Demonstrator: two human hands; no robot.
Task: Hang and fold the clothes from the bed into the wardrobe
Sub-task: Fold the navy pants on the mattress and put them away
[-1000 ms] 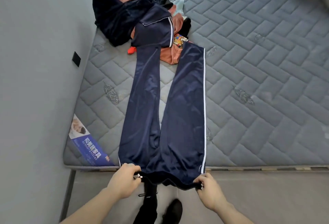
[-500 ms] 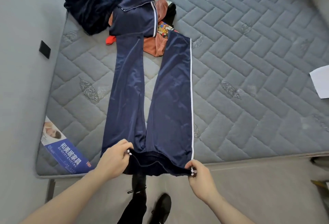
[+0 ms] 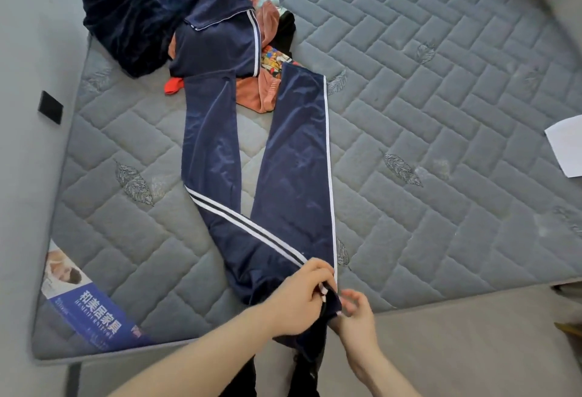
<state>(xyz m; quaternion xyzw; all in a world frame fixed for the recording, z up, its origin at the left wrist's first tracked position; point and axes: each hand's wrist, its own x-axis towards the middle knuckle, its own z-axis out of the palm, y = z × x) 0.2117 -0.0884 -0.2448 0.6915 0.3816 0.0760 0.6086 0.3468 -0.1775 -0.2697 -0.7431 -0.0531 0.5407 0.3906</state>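
Navy track trousers [image 3: 293, 157] laid lengthwise on the bed [image 3: 441, 87], legs running away toward the heap, waistband at the near edge and partly hanging over it. Left waist corner folded across to the right corner, showing a double white stripe diagonally over the seat; single white piping down the right outer seam. Fabric smooth, thin, with a satin sheen: judged light, limp and slippery, likely to slide out of a fold unless flattened, not fragile. Best taken at the waistband, where elastic and drawcord give bulk, and at the hems for the next fold. Left hand [image 3: 299, 299] reached across, fingers curled on the gathered waistband with a white cord tip showing. Right hand [image 3: 354, 311] just beside it at the same corner, fingers loosely bent against the cloth; firm pinch or mere touch cannot be told owing to blur. Hands close together, nearly touching. Pile of clothes [image 3: 176, 15] at the far left of the bed: plush dark-blue garment, matching navy piece with white trim, rust-orange, pale mint, black and a printed item, overlapping the trouser hems. Mattress grey, quilted in a brick pattern with embroidered leaves, blue printed label [image 3: 91, 311] at the near-left corner. White sheet of paper [image 3: 567, 147] at the right edge. Wardrobe not in view.
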